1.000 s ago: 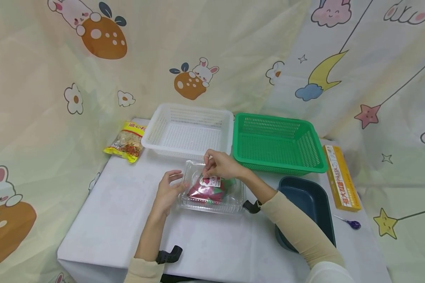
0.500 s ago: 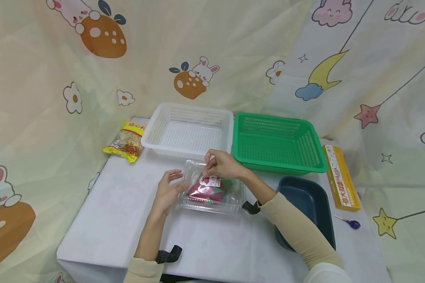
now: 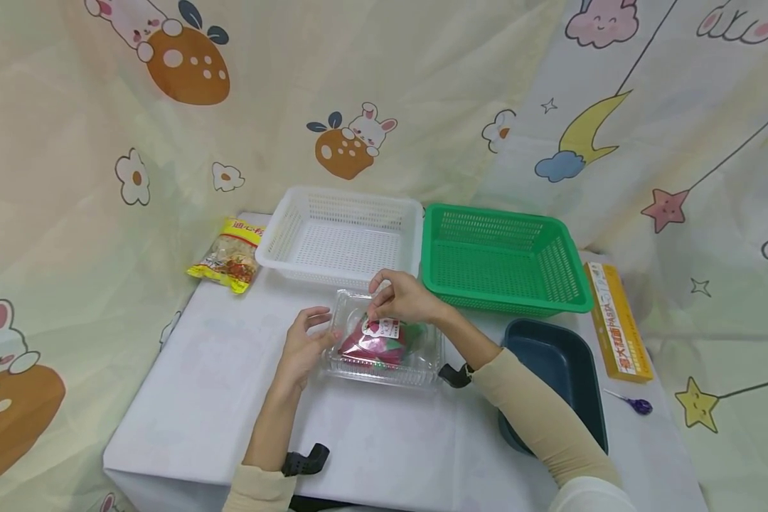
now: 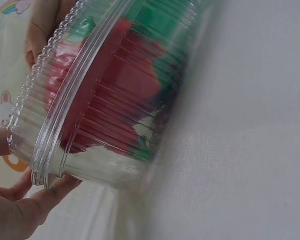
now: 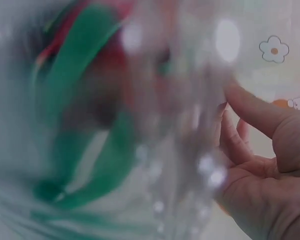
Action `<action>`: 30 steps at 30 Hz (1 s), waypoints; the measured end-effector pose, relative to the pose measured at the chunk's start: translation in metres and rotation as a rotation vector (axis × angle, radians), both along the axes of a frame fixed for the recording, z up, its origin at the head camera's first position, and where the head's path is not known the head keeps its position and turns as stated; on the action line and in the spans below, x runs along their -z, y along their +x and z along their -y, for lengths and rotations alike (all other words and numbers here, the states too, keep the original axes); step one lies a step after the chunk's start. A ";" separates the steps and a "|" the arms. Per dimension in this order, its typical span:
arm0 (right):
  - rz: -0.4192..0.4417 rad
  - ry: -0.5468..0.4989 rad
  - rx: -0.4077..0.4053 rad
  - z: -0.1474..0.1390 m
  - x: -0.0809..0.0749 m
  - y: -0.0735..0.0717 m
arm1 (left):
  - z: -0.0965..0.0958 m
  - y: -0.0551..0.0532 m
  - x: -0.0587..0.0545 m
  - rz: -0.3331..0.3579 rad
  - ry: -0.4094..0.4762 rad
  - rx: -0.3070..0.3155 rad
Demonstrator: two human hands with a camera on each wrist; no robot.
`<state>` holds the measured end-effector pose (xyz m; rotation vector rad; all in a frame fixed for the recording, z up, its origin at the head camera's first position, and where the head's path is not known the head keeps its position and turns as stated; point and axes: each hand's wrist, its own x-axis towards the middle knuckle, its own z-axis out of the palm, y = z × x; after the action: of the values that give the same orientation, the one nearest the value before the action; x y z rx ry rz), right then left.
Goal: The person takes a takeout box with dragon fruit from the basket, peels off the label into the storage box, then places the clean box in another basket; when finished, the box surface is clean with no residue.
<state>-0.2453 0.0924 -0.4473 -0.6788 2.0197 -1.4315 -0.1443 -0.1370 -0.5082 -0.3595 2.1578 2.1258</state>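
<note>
A clear plastic clamshell box (image 3: 384, 375) stands on the white table with a red thing with green leaf-like parts (image 4: 127, 82) inside. On its lid is a white and pink sticker (image 3: 384, 328). My right hand (image 3: 409, 299) is over the lid, thumb and forefinger pinching at the sticker's upper left corner; the right wrist view is blurred there. My left hand (image 3: 304, 348) holds the box's left end. In the left wrist view, one fingertip is against the lid while other fingers (image 4: 57, 192) lie at the rim.
Behind the box stand a white basket (image 3: 275, 249) and a green basket (image 3: 505, 304). To the right are a dark blue tray (image 3: 553, 363), a yellow pasta box (image 3: 617, 320) and a small purple-handled tool (image 3: 640, 406). A bag of dry food (image 3: 230, 256) lies at the back left.
</note>
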 end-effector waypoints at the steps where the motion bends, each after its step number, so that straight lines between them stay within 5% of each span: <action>1: 0.002 -0.004 -0.002 0.000 0.000 -0.001 | 0.000 0.000 0.000 0.001 0.000 0.001; 30: 0.034 -0.052 0.039 -0.006 0.005 -0.003 | 0.001 0.001 0.002 0.022 0.036 -0.035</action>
<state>-0.2487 0.0981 -0.4525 -0.6350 1.9859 -1.5128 -0.1429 -0.1383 -0.5102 -0.4181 2.1134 2.1654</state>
